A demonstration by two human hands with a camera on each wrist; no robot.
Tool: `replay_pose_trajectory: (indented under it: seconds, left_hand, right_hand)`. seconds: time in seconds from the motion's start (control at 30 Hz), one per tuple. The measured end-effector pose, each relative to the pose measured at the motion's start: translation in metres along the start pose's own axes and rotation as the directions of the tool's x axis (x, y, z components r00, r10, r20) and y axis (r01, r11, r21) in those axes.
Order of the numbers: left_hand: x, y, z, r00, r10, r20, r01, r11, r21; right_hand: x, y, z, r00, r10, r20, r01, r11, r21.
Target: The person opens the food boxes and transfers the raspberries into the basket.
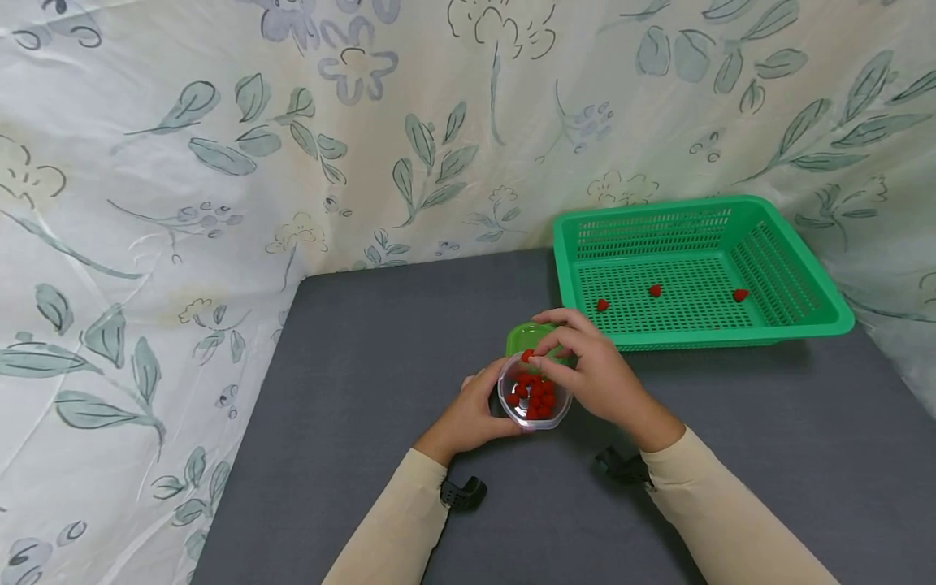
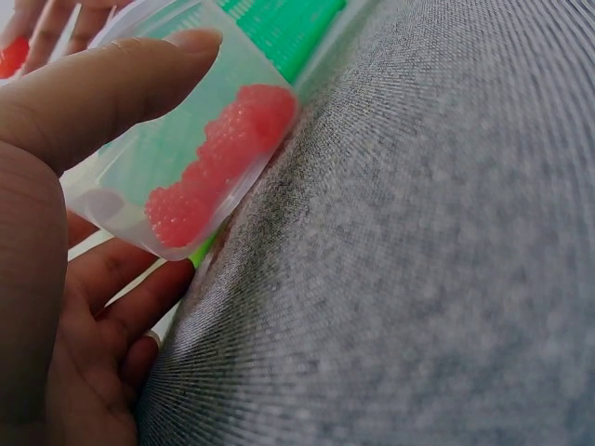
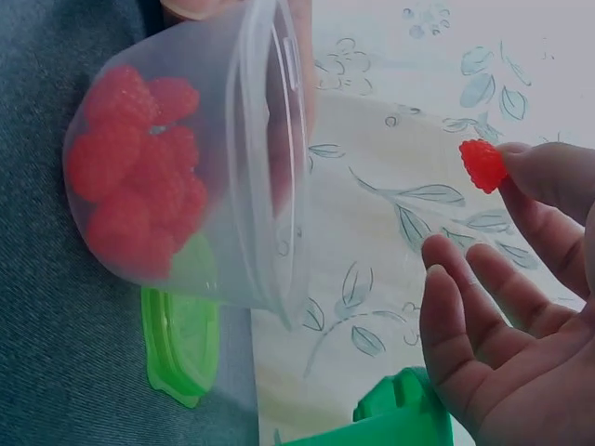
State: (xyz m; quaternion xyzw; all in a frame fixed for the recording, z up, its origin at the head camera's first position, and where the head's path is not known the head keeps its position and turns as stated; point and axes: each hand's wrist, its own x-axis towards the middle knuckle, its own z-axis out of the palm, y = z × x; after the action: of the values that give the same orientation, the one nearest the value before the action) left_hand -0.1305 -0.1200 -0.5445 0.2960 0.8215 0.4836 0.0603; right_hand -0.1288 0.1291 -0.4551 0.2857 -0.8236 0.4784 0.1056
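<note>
Left hand (image 1: 474,410) grips cup (image 1: 534,402); right hand (image 1: 595,370) pinches raspberry (image 1: 527,356); green basket (image 1: 804,305) beyond.

One green basket (image 1: 797,321) sits on the tabletop (image 1: 366,390), and three red raspberries (image 1: 655,290) lie apart on its mesh floor. One clear plastic cup (image 1: 532,402) holds a heap of raspberries, too bunched together for an exact count. One more raspberry (image 3: 482,164) is pinched in the fingers (image 3: 548,177) just above the cup. One green lid (image 1: 528,336) lies behind the cup. Two hands are in play.
</note>
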Motion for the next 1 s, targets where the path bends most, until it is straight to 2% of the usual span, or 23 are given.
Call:
replay_pose_trajectory:
  seconds: [0.3,0.53,0.8,1.0]
  left_hand:
    - [0.0,0.0,0.0,1.0,-0.001,0.008,0.001,1.0,-0.003]
    - [0.001,0.0,0.001,1.0,0.019,-0.011,-0.02,1.0,-0.017]
    - [-0.001,0.0,0.0,1.0,-0.018,-0.005,0.018,1.0,0.004]
    - [0.0,0.003,0.0,1.0,-0.017,-0.006,0.017,1.0,0.012]
  right_hand:
    - [0.001,0.001,-0.009,0.996,-0.042,-0.079,0.041,0.999,-0.022]
    - [0.003,0.007,-0.017,0.989,-0.028,-0.148,0.023,0.999,-0.031]
    - [0.004,0.016,-0.025,0.982,0.015,-0.187,-0.023,0.999,-0.037]
    - [0.005,0.021,-0.032,0.972,0.02,-0.236,-0.04,0.996,-0.079]
